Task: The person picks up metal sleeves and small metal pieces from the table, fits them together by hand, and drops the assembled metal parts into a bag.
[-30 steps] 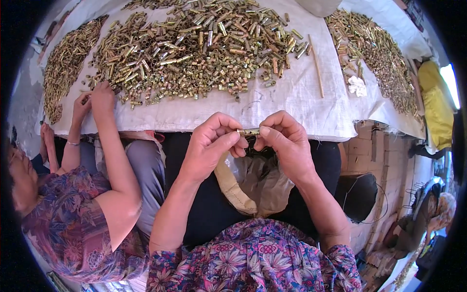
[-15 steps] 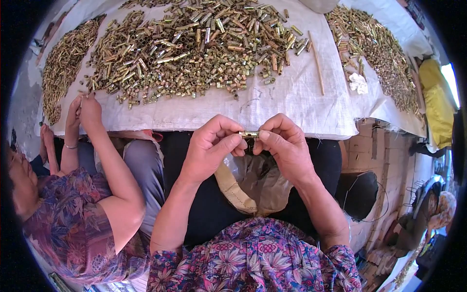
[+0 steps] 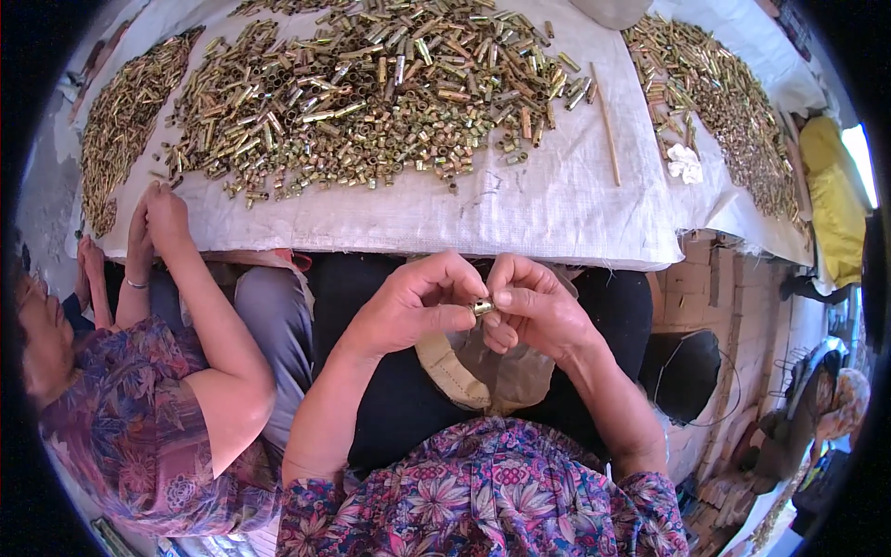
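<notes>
A short brass-coloured metal tube [image 3: 481, 307] sits between my two hands, just below the near edge of the table and above my lap. My left hand [image 3: 418, 302] pinches one end with thumb and fingers. On the other end the thumb and forefinger of my right hand [image 3: 543, 304] are closed. The fingertips cover much of the tube, and one end of it faces up at a tilt. Beyond my hands, a large heap of similar metal tubes [image 3: 357, 79] lies on the white woven sheet [image 3: 566, 218], with many short sleeves [image 3: 408, 135] along its near side.
An opened bag [image 3: 452, 373] with a tan rim rests in my lap. At my left a person's hands [image 3: 162, 223] are at the table edge. More heaps lie left [image 3: 130, 121] and right [image 3: 719, 102]. A thin stick [image 3: 605, 125] lies near the right heap; a black bucket [image 3: 687, 376] stands low right.
Both my hands have come down from the table edge toward my lap with the tube. It has turned from lying level to a tilt. The neighbouring person's hands have shifted slightly.
</notes>
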